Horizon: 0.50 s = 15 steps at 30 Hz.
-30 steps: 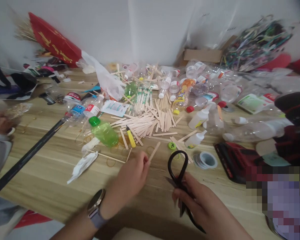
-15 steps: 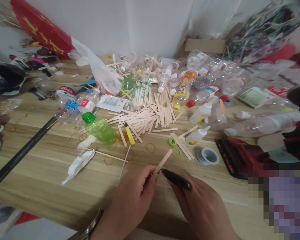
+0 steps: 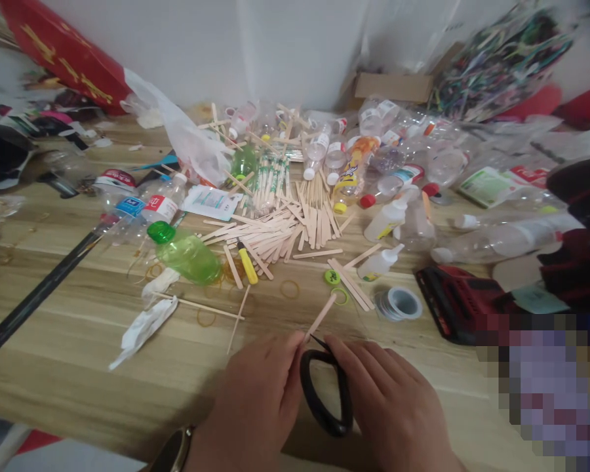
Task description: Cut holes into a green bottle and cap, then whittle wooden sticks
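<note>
Near the table's front edge, my left hand (image 3: 263, 390) pinches a flat wooden stick (image 3: 322, 314) that slants up to the right. My right hand (image 3: 393, 393) is closed on black-handled scissors (image 3: 344, 400), one looped handle showing between the two hands. The scissors' dark tip meets the stick beside my left fingertips; how the blades sit on it is too small to tell. Beyond the hands lie a green ring (image 3: 339, 297), a green cap (image 3: 332, 276) and two more flat sticks (image 3: 351, 284).
A stick pile (image 3: 275, 229), a green bottle (image 3: 187, 255) and a yellow-handled tool (image 3: 247, 263) lie ahead. To the right are glue bottles (image 3: 381, 263), a wire spool (image 3: 400, 304) and a red-black battery tool (image 3: 457, 305). Clear bottles crowd the back. A long black bar (image 3: 39, 295) lies left.
The scissors have turned in my right hand, so a handle loop now hangs between the hands. My right fingers have moved nearer the stick. The view has shifted slightly.
</note>
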{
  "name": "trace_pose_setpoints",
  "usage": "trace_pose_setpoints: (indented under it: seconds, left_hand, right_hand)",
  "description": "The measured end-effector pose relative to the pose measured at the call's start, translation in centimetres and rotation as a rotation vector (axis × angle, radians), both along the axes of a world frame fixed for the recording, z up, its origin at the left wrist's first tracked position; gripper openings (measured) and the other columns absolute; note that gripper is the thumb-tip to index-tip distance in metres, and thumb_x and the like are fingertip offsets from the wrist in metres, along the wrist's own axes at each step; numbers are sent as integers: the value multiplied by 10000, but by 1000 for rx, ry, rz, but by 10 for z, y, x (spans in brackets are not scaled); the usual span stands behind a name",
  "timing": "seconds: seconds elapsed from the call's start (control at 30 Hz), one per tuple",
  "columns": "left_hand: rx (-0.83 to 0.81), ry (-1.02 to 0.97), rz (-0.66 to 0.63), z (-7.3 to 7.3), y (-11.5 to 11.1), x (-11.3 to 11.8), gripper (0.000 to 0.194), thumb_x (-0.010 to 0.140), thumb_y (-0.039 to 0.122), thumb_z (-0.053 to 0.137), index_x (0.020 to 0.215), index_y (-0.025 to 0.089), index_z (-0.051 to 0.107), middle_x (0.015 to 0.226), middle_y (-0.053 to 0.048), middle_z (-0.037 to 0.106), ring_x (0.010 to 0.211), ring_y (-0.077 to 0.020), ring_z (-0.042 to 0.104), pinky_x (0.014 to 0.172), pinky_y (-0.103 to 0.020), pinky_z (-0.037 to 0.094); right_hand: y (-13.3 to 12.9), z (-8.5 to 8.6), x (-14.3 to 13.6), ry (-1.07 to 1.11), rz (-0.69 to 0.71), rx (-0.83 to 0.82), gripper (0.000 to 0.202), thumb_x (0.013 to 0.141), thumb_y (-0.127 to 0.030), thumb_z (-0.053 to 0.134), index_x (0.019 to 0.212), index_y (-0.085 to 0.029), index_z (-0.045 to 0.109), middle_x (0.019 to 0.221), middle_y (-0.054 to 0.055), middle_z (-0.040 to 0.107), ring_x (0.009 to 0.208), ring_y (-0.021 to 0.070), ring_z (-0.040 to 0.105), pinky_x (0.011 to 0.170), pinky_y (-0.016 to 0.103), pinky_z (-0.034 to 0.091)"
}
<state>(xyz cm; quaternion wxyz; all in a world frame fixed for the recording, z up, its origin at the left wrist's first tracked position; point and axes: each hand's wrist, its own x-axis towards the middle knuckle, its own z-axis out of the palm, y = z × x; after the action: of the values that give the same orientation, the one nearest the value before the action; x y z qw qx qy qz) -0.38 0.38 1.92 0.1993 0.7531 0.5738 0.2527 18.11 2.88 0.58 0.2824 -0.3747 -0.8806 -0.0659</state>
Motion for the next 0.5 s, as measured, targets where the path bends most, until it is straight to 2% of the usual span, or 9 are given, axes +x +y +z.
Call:
trace_pose_setpoints:
  seconds: [0.17,0.3,0.37,0.5]
  left_hand:
    - [248,126,2,3,2,4,255,946,177,339,1003,177,587,787,-37,722,650,-188,677,542,-289,528]
    - [380,317,-76,2,4,8,281,940,90,305,915,148,579,669,-39,676,563,-193,648,496,-299,509]
    - [474,424,-95,-3,6,9,261,926,56,318,934,116,572,658,-56,669,532,-206,633,462,-312,488]
    - [582,504,-93,-13,10,8,224,942,80,348,1042,69,549,681,-77,673,562,-222,643,480,-323,493]
  right_hand:
    - [-2,0,-1,-5,-6,-8,373,1043,-172,183,1089,-104,547,812,29,662,693,144,584,689,298,367]
    - [-2,-3,-9,93,-41,-71,306,1023,-141,264,907,-145,547,700,7,631,584,134,552,698,305,362]
    - [-2,-3,-13,191,-69,-167,261,989,-126,347,790,-172,510,628,-5,601,532,138,533,625,291,364]
    - [-1,0,-17,391,-79,-559,202,903,-58,462,754,-196,466,573,-62,588,490,111,542,516,239,354]
